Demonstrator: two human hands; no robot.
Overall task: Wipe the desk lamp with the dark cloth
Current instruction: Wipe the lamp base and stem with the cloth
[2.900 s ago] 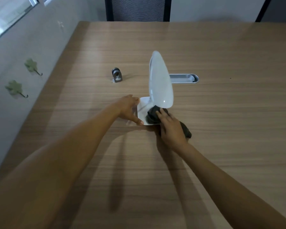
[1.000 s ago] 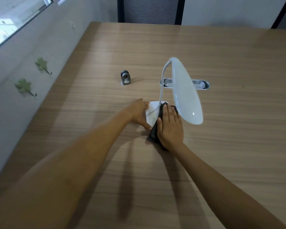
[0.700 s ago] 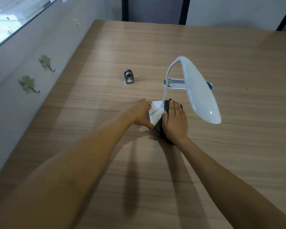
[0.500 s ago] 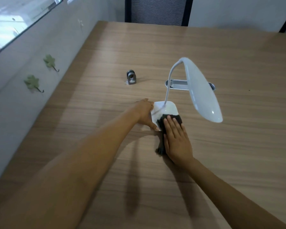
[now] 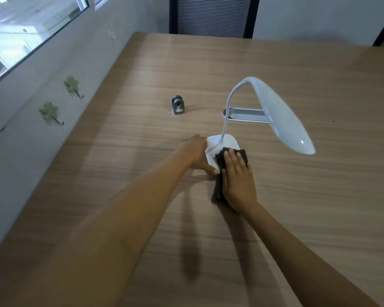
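Near the middle of a wooden table (image 5: 297, 196) stands a white desk lamp (image 5: 282, 116). Its flat, rounded base (image 5: 227, 141) rests on the tabletop, and a thin curved neck (image 5: 227, 109) rises from the base, arches over, and carries a long oval head that slopes down toward the right side of the view.

A dark cloth (image 5: 220, 160) lies across the near edge of the base and trails down onto the table toward the person. The right hand (image 5: 238, 178) lies flat on top of the cloth, palm down, fingers (image 5: 228, 158) stretched forward onto the base; its grip is an open, flat press, not a closed hold. The left hand (image 5: 197, 154) rests against the left edge of the base with the thumb along the near corner, touching the lamp; whether its fingers wrap the edge cannot be told. Both bare forearms reach in from the bottom of the view.

Beyond the lamp, a silver oval cable slot (image 5: 244, 115) is set into the table, partly hidden behind the lamp head. To its left, well apart from the lamp, stands a small grey metal object with a round opening (image 5: 177, 105). At the far end of the table is a dark chair back (image 5: 211, 16). On the grey wall at the left are two green leaf-shaped hooks (image 5: 50, 111) below a window (image 5: 20, 34).
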